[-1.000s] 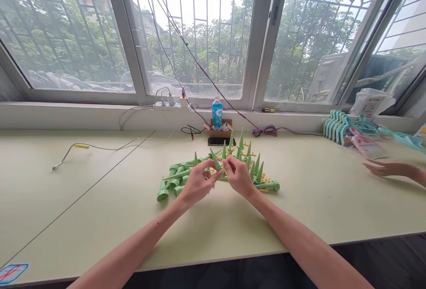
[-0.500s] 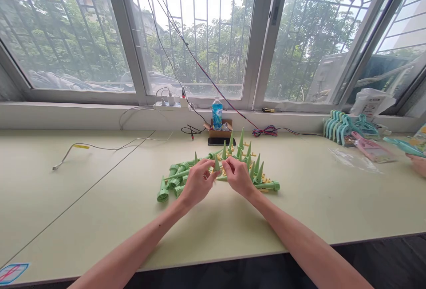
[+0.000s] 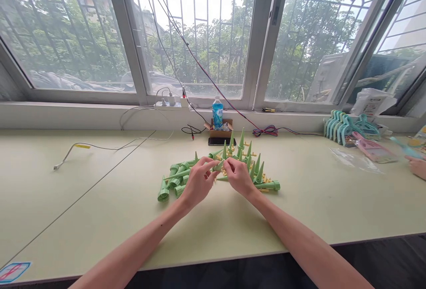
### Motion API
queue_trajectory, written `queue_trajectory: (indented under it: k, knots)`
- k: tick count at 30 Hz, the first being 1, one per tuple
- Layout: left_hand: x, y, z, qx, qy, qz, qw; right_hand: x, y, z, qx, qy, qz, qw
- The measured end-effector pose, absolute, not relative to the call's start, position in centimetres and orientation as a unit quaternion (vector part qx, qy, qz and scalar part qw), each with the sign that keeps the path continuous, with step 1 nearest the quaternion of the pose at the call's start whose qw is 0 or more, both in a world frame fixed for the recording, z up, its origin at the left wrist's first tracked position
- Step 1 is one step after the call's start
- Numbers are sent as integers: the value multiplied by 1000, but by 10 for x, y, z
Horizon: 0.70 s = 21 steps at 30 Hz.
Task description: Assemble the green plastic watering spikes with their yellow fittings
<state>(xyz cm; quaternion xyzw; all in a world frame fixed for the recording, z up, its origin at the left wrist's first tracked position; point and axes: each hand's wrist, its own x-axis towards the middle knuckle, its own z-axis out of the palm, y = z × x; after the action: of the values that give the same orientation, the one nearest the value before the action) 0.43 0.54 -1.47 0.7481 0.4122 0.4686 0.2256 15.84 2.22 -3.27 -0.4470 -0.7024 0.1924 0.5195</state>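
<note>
My left hand (image 3: pixel 199 180) is closed around a green plastic spike (image 3: pixel 218 166), thumb and fingertips gripping its wide part. The spike is tilted, its narrow end pointing right to the other hand. Close beside it my right hand (image 3: pixel 238 174) is pinched shut; whatever sits between those fingertips is too small and hidden to make out. Several green spikes (image 3: pixel 258 174) stand upright behind and right of my hands, among small yellow plastic pieces (image 3: pixel 265 179). More green spikes with ribbed collars (image 3: pixel 163 193) lie in a loose heap at left.
Behind the pile are a black phone (image 3: pixel 218 141), a small cardboard box (image 3: pixel 226 133) and a blue bottle (image 3: pixel 217 114). A white cable (image 3: pixel 100 146) lies at left. At right are teal dustpan-like items (image 3: pixel 339 127), a pink one (image 3: pixel 372 148), clear plastic film (image 3: pixel 356 160) and another person's hand (image 3: pixel 417 165).
The spike in my left hand has tipped from upright toward the right, meeting my right fingertips. At far right, the other person's hand drew back and now holds a teal item.
</note>
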Motion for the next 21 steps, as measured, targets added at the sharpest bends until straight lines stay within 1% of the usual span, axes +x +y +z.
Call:
queue_trajectory:
  k: [4, 10, 13, 16, 19, 21]
  knots:
    - [5, 4, -13, 740, 415, 473, 239, 158, 21, -32, -434, -704, 210, 522]
    - [7, 1, -10, 708, 434, 492, 262, 158, 19, -31, -433, -689, 199, 546]
    - [7, 3, -10, 674, 437, 507, 315, 160, 19, -30, -436, -676, 188, 563]
    - [7, 5, -9, 644, 425, 501, 392, 160, 18, -29, -430, -674, 184, 571]
    - [7, 7, -9, 622, 407, 475, 471, 160, 17, -30, -409, -693, 194, 560]
    - [7, 7, -9, 612, 401, 461, 502, 159, 16, -30, -396, -707, 200, 550]
